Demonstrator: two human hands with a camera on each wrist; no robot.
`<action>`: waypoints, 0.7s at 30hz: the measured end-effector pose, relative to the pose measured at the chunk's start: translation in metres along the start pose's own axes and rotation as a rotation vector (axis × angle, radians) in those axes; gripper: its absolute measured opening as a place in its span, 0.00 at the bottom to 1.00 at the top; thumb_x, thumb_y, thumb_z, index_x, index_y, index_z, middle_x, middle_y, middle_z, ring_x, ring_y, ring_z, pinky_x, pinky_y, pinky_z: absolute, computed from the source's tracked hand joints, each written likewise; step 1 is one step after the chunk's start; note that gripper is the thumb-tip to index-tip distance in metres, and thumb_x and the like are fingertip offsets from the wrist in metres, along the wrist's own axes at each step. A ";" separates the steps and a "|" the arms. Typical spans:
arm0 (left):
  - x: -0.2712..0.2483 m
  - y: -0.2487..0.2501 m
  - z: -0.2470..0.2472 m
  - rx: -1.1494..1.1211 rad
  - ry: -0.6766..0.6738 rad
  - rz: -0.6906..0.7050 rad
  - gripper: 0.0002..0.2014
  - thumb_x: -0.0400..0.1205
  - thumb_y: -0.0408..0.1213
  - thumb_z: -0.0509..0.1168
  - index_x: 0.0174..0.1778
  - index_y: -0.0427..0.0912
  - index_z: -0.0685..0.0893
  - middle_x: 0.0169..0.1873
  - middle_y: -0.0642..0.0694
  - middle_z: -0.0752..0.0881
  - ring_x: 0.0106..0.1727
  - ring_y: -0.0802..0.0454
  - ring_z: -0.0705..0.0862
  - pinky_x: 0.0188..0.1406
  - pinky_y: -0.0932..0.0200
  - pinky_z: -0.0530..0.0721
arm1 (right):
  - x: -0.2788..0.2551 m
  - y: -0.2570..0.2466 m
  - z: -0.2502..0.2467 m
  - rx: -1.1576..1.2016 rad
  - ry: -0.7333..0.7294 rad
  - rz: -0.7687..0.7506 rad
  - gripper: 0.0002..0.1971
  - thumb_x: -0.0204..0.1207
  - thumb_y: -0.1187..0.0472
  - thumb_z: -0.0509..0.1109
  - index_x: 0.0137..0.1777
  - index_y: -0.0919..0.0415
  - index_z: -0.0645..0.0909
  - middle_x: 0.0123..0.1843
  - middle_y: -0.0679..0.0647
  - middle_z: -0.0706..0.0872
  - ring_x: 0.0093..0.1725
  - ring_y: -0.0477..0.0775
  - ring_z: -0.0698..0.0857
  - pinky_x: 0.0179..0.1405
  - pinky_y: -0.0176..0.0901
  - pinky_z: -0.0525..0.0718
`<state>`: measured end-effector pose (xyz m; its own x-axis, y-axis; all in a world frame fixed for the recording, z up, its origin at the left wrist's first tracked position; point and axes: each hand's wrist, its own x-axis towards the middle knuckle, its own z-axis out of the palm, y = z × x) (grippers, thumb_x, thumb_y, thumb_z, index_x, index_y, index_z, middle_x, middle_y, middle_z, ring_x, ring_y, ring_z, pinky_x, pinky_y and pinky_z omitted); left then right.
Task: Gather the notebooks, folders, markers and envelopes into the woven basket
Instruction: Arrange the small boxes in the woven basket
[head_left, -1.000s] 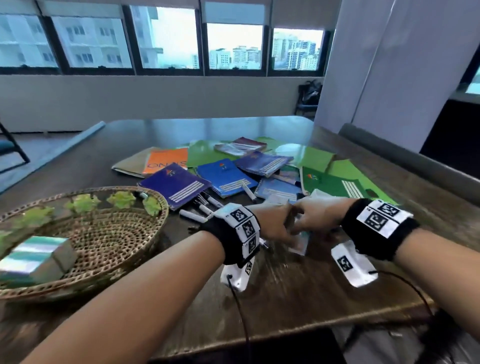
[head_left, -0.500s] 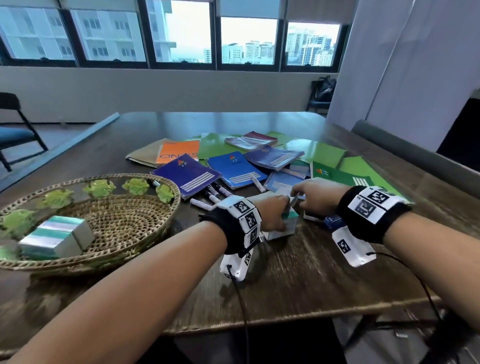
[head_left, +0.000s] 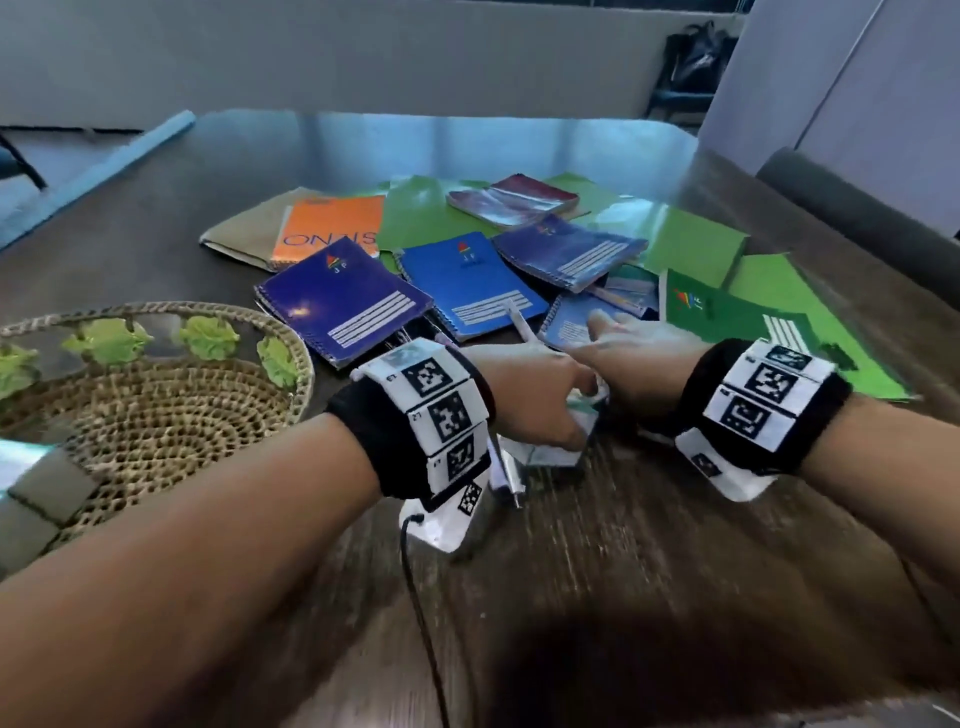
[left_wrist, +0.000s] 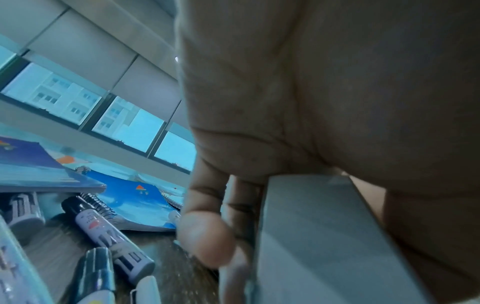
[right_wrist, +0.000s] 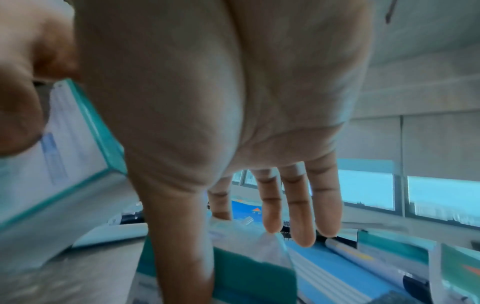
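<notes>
L hand (head_left: 530, 400) grips envelope pack (head_left: 558, 449); R hand (head_left: 631, 345) open beside.

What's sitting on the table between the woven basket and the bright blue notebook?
In the head view, a dark blue spiral notebook lies between the woven basket and the bright blue notebook.

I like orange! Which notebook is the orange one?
The orange notebook at the far left of the pile, lying on a tan folder; the other spiral ones are blue.

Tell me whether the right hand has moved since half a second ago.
Yes. The right hand has opened and reached forward: earlier it was curled beside the left hand, now its fingers stretch onto the blue notebook beyond.
</notes>
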<state>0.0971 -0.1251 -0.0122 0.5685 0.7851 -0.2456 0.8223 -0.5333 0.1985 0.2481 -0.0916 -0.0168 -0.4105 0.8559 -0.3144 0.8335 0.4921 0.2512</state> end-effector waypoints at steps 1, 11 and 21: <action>0.002 -0.003 -0.005 -0.019 -0.020 -0.004 0.24 0.81 0.51 0.66 0.74 0.54 0.75 0.57 0.48 0.81 0.50 0.50 0.75 0.47 0.59 0.72 | 0.003 0.003 -0.002 0.015 -0.018 -0.008 0.30 0.73 0.39 0.74 0.72 0.41 0.69 0.54 0.53 0.66 0.56 0.59 0.77 0.49 0.50 0.79; -0.019 -0.031 -0.063 -0.230 -0.138 -0.108 0.23 0.79 0.52 0.68 0.71 0.61 0.75 0.49 0.55 0.83 0.42 0.54 0.80 0.40 0.58 0.78 | 0.005 0.013 -0.044 0.298 -0.198 -0.042 0.26 0.72 0.38 0.74 0.58 0.51 0.68 0.54 0.49 0.79 0.49 0.57 0.77 0.46 0.46 0.75; -0.105 -0.037 -0.117 -0.440 -0.145 -0.410 0.25 0.80 0.49 0.69 0.73 0.64 0.71 0.46 0.57 0.82 0.38 0.64 0.79 0.42 0.60 0.78 | -0.015 -0.016 -0.123 0.523 -0.241 -0.174 0.29 0.72 0.36 0.73 0.62 0.53 0.67 0.50 0.52 0.80 0.47 0.58 0.82 0.44 0.50 0.80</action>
<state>0.0045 -0.1507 0.1174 0.2310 0.8313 -0.5055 0.9048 0.0076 0.4258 0.1952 -0.0929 0.0960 -0.5130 0.6797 -0.5242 0.8579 0.4258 -0.2875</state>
